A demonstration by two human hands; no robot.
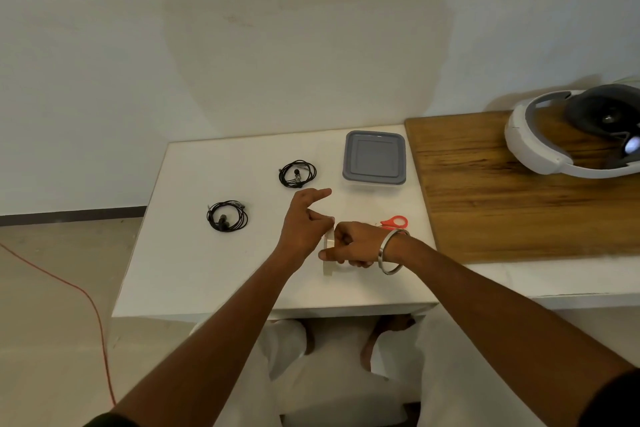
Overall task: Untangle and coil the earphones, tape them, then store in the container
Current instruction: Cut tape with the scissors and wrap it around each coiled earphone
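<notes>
Two coiled sets of black earphones lie on the smooth white desk (180, 253). The left earphone coil (227, 216) sits toward the desk's left edge, a thin round loop of cable with the buds lying inside it. The second earphone coil (297, 173) lies farther back, near the middle of the far edge, the same round shape. A thin red cable (90, 302) runs across the floor left of the desk.

Near the desk's middle, the left hand (304, 222) has its index finger stretched out straight toward the far right, while thumb and another finger pinch at the top of a pale, translucent tape roll (328, 253). The roll stands on edge, toward the front of the desk. The right hand (353, 243) is curled round the roll from the right, and a plain metal bangle (389, 253) circles its wrist.

Just behind that wrist, the round orange handle of a pair of scissors (394, 221) shows. At the far right corner sits the container (374, 157), square with rounded corners, closed by a matte grey lid.

Right of the desk, a wooden board (502, 191) with visible grain carries a white headset (568, 135) with a dark face pad.
</notes>
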